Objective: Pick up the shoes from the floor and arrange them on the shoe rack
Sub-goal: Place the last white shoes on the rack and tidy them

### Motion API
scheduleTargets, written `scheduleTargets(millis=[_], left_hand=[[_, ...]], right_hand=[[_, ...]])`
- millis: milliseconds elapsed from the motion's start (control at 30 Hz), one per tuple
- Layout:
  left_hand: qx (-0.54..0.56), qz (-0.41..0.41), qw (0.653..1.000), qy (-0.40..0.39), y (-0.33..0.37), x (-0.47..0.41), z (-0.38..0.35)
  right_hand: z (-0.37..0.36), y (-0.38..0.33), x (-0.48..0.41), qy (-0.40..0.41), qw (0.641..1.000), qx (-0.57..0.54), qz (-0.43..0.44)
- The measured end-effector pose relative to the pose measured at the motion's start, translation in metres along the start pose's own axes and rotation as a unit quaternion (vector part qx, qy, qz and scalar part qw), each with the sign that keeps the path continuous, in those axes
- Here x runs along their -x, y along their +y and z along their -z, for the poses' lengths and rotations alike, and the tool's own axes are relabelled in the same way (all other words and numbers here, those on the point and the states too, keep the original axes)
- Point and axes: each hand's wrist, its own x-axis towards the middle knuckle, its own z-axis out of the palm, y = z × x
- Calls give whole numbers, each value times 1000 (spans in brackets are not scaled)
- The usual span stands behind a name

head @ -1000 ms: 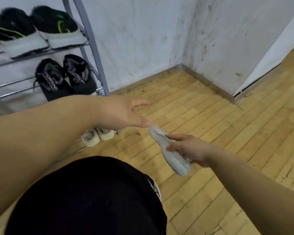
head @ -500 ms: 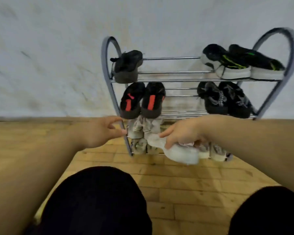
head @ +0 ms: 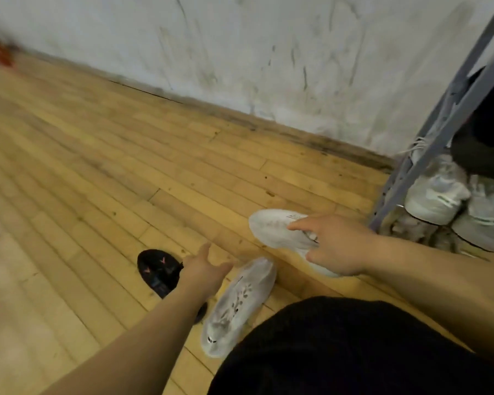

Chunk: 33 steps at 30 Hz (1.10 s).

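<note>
Over wooden floor [head: 97, 155], right hand [head: 337, 246] grips white shoe [head: 271, 226], toe left.

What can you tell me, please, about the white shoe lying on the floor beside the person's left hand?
The white shoe is a pale, smooth-looking slip-on with dark oval vents across its upper and a small dark mark near one end. It lies flat on the wooden floor, upper facing up, stretched diagonally. The open left hand hovers over its far end; contact cannot be made out. A black shoe lies just to its left, and dark clothing covers its near edge.
</note>
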Motion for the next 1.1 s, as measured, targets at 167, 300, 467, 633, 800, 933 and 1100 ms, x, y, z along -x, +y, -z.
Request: scheduleTargets(millis=[167,300,467,633,800,933,1100], left_hand=[[-64,-71,989,-117,-23,-17,-53],[-157,-80,974,-142,-44,-20,-84],[-200,-106,967,-119,-52,-15,-98],[-133,-166,974,-82,-11,-8,-64],[-92,-269,958,-29,82,42,19],[-117,-368,922,-15,150,108,78],[-278,-455,846,-17,222,220,105]], right_hand=[[-25,8,-25,0,999,-45,-10],[-37,15,-27,-1,999,-39,-28],[-39,20,-17,11,997,-64,-41],[1,25,16,26,998,-36,-41],[73,27,98,111,992,-35,-56],[121,30,196,186,978,-60,-76],[120,53,326,199,967,-119,-102]])
